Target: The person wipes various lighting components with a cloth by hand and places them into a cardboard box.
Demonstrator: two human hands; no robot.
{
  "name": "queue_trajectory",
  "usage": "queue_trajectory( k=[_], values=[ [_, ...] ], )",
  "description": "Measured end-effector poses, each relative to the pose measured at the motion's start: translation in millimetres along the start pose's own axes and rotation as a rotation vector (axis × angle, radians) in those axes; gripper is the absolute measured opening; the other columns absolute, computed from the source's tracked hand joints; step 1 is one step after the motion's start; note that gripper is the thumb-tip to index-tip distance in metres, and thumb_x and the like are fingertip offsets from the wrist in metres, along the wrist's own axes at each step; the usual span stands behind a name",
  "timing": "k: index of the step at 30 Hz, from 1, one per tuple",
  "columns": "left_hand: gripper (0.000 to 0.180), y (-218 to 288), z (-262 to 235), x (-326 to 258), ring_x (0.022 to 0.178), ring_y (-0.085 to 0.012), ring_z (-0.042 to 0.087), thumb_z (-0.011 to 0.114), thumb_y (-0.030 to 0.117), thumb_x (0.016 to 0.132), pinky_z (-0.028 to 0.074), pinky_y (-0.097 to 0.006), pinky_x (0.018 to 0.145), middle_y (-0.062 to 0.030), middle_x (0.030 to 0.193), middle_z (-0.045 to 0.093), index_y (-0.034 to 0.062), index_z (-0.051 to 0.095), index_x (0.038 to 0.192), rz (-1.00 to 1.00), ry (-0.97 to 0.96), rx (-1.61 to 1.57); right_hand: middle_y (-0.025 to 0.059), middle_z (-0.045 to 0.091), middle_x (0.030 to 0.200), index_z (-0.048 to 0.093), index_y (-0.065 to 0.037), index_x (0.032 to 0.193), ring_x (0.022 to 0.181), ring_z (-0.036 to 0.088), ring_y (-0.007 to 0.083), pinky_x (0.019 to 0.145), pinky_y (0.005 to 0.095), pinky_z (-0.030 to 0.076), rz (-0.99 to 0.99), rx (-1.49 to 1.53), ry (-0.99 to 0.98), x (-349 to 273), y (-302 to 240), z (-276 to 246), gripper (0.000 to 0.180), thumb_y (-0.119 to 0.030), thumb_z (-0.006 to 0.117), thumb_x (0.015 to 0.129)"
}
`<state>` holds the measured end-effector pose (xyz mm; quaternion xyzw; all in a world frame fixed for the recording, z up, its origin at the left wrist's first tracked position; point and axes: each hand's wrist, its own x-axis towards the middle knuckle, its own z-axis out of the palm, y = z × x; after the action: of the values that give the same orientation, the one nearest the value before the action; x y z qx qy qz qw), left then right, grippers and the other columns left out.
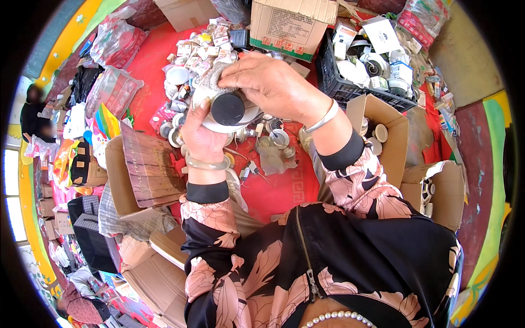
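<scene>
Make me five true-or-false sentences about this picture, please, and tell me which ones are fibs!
1. The left hand holds a white round fixture. True.
2. The disc on that fixture is bright yellow. False: the disc is black.
3. A silver bracelet circles the wrist of the right hand. True.
4. The plastic crate has nothing in it. False: the black plastic crate is piled with things, small boxes among them.
5. The sheet under the big pile is green. False: the sheet is red.
</scene>
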<state>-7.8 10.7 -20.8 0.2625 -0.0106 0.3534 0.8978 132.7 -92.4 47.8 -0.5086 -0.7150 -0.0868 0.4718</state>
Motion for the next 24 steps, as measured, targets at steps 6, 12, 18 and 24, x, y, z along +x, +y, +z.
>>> queue_trajectory(
  k=[6, 12, 18, 24],
  values=[
    [0.045, 5.6, 2.9, 2.7, 0.108, -0.0296, 0.053, 0.047, 0.014, 0.085, 0.04, -0.041, 0.096, -0.0187, 0.119, 0.052, -0.0069, 0.041, 0.124, 0.075, 0.183, -0.046, 0.0132, 0.062, 0.089, 0.062, -0.001, 0.09, 0.086, 0.057, 0.0304, 0.082, 0.0379, 0.044, 0.108, -0.067, -0.143, -9.0, 5.8, -8.2, 0.022, 0.003, 0.054, 0.07],
    [0.047, 8.7, 3.9, 4.9, 0.11, -0.0294, 0.052, 0.047, 0.014, 0.084, 0.04, -0.041, 0.096, -0.0192, 0.119, 0.052, -0.0074, 0.04, 0.125, 0.093, 0.115, 0.003, 0.0148, 0.059, 0.09, 0.056, -0.002, 0.095, 0.09, 0.054, 0.0325, 0.079, 0.0394, 0.043, 0.215, -0.207, -0.097, -7.2, -9.8, 2.3, 0.029, 0.006, 0.048, 0.068],
    [0.05, 0.7, 10.8, 3.2, 0.112, -0.0308, 0.05, 0.05, 0.015, 0.083, 0.038, -0.043, 0.098, -0.0192, 0.121, 0.051, -0.0067, 0.039, 0.126, 0.082, 0.083, 0.104, 0.0165, 0.062, 0.091, 0.049, -0.006, 0.104, 0.091, 0.058, 0.0342, 0.08, 0.0371, 0.043, 0.584, 0.072, -0.266, 0.6, -5.2, -12.6, 0.042, 0.004, 0.045, 0.063],
    [0.049, 1.6, 10.7, 3.8, 0.112, -0.0307, 0.05, 0.047, 0.013, 0.083, 0.037, -0.042, 0.098, -0.02, 0.122, 0.049, -0.0077, 0.037, 0.127, 0.024, 0.18, 0.071, 0.0153, 0.064, 0.089, 0.048, -0.008, 0.109, 0.09, 0.06, 0.0308, 0.08, 0.0347, 0.043, 0.551, 0.138, -0.394, -0.4, 0.8, -23.5, 0.051, 0.005, 0.043, 0.061]
  ],
)
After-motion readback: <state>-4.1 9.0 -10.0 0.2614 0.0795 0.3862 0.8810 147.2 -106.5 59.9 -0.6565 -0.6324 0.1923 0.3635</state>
